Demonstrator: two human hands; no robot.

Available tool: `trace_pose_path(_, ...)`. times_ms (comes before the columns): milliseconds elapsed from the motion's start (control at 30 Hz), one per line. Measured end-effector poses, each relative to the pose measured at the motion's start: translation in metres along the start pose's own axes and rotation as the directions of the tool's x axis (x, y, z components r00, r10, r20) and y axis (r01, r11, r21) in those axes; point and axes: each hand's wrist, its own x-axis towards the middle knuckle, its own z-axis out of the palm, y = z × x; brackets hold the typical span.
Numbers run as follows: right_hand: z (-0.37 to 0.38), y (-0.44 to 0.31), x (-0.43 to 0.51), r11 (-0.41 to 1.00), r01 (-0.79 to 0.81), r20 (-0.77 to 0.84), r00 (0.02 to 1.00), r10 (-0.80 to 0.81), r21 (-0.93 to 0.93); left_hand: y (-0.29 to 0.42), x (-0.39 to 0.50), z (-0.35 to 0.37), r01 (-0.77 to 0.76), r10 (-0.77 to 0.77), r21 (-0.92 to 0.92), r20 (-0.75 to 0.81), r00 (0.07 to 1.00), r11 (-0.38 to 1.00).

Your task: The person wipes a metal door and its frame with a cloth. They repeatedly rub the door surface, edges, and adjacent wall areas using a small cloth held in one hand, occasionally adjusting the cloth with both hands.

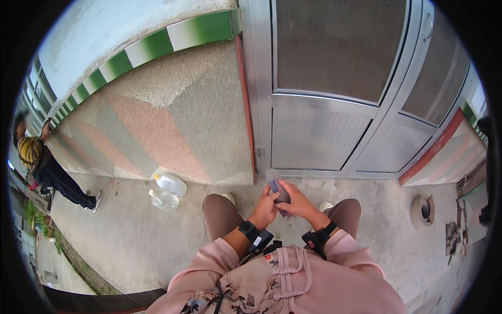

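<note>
My left hand [266,208] and my right hand [297,201] are close together in front of me, between my knees. Both grip a small translucent plastic packet [274,183], which looks like a bag or pouch. Its pale upper end sticks up past my fingers, and a dark bluish strip runs along it. Something reddish shows at the lower end [287,214], below my hands. My fingers cover the middle, so its exact kind and contents cannot be made out. Black straps with small devices circle both my wrists.
Ahead stands an aluminium door [313,133] with dark glass panels. Two plastic jugs [171,185] rest on the concrete floor [129,235] by the patterned wall [188,117]. A person [55,172] stands far left. At right are a round clay stove [422,211] and wood pieces [453,237].
</note>
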Motion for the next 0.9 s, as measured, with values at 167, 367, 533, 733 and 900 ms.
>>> trace_pose_path(167,0.021,0.006,0.007,0.991,-0.125,0.071,0.990,0.122,0.041,0.005,0.001,-0.021,0.090,-0.082,-0.064,0.114,0.990,0.994)
trace_pose_path(367,0.020,0.000,0.015,0.904,-0.342,0.185,0.936,0.301,0.258,0.011,0.000,-0.039,0.197,-0.189,-0.077,0.104,0.977,0.977)
trace_pose_path(533,0.033,0.004,0.016,0.979,-0.180,-0.050,0.981,0.185,0.093,0.011,0.008,-0.044,0.216,-0.218,-0.061,-0.018,0.976,0.974)
trace_pose_path(733,0.036,0.003,0.021,0.941,-0.310,-0.085,0.943,0.322,0.134,0.015,0.009,-0.041,0.186,-0.189,-0.092,-0.028,0.982,0.978)
trace_pose_path(900,0.037,0.000,0.021,0.938,-0.171,-0.137,0.966,0.220,0.300,0.014,0.011,-0.047,0.148,-0.150,-0.088,-0.013,0.989,0.985)
